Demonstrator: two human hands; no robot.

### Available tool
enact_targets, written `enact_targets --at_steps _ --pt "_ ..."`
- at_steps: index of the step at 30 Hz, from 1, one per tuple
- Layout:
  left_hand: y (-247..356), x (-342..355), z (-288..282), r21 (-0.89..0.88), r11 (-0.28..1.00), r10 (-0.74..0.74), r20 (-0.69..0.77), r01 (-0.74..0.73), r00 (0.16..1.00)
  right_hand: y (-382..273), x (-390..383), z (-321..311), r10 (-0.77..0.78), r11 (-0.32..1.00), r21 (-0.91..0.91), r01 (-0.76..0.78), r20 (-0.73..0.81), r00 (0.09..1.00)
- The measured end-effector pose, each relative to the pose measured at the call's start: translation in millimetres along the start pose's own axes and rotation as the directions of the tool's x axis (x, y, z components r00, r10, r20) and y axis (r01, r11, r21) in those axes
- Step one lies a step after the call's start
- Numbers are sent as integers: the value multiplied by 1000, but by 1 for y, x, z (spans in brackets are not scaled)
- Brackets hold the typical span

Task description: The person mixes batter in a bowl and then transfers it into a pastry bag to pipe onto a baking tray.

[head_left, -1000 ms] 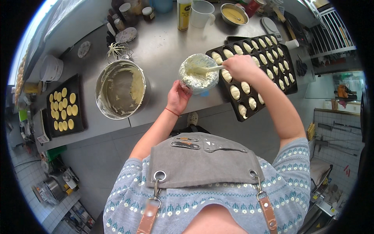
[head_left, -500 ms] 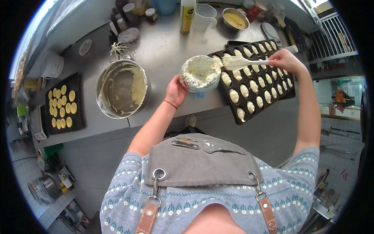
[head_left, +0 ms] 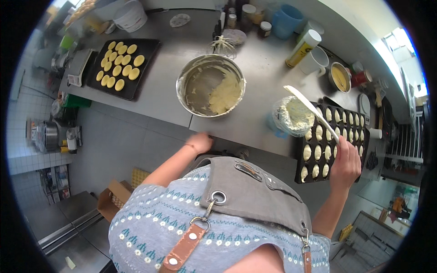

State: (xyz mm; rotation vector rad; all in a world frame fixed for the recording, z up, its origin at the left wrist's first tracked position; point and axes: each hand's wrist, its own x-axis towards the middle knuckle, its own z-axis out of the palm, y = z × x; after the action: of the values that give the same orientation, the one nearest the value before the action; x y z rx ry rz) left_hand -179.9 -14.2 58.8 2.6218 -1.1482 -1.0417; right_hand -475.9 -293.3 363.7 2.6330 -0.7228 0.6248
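Observation:
My right hand (head_left: 346, 159) grips a white spatula (head_left: 314, 111), raised diagonally over a plastic-lined container (head_left: 293, 117) with pale cream inside. My left hand (head_left: 201, 142) has left the container and is near the counter's front edge, its fingers blurred. Right of the container lies a dark moulded tray (head_left: 322, 165) with cream-filled cavities. A steel mixing bowl (head_left: 193, 79) with cream clinging inside stands centrally on the steel counter (head_left: 159, 98). Behind it rests a whisk attachment (head_left: 224, 44).
At left are a black tray (head_left: 136, 86) of pale discs and a scale (head_left: 79, 70). Along the back stand a spray can (head_left: 300, 50), a clear jug (head_left: 314, 61), a blue pitcher (head_left: 284, 22) and a bowl of yellow mixture (head_left: 340, 77). A cardboard box (head_left: 111, 204) sits below.
My view has swung leftward. My left hand has let go of the container and dropped toward the counter's edge. My right hand is lower, with the spatula now tilted up-left.

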Motion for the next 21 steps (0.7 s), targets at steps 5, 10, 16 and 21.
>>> enact_targets --at_steps 5,10,16,21 --pt "-62 -33 -79 -557 795 -187 -602 -240 777 -44 25 9 17 969 246 -8 -34 999" --pt "-28 36 -114 -832 -35 -372 -504 -554 780 -85 55 76 -3 903 428 -29 73 997" --pt "-20 71 -128 -761 -139 -441 -526 -634 727 -109 62 88 -83 951 309 29 163 983" --pt "32 30 -148 -752 243 -144 -652 -612 744 -127 42 104 -99 982 187 34 349 932"
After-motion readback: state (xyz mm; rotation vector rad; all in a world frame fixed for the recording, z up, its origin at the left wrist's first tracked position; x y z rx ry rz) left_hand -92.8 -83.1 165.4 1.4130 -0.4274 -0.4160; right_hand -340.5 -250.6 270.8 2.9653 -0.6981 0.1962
